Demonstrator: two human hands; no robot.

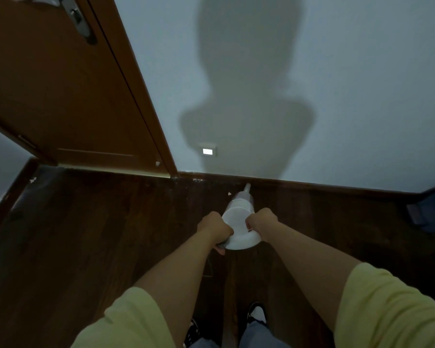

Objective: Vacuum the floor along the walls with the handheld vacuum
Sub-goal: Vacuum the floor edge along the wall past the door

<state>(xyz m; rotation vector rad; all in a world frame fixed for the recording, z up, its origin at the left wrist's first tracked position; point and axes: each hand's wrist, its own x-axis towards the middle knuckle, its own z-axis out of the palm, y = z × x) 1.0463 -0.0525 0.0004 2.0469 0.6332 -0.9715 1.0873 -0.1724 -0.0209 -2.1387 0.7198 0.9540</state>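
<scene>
A person in yellow short sleeves (387,305) is gripping a white plastic handheld vacuum (240,222) with left hand (215,228) and right hand (261,221) curled around its sides, its long axis pointing away, narrow nozzle (247,188) reaching the dark wooden skirting board (312,185) beneath the pale wall (362,96).

Vacuum (239,222) handle hidden by hands; door handle (79,20) cut off by top edge.

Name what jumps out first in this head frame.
A white handheld vacuum at centre, gripped by the left hand and right hand, its nozzle at the baseboard. A large shadow falls on the pale wall above, with a small lit wall plate low down.
</scene>
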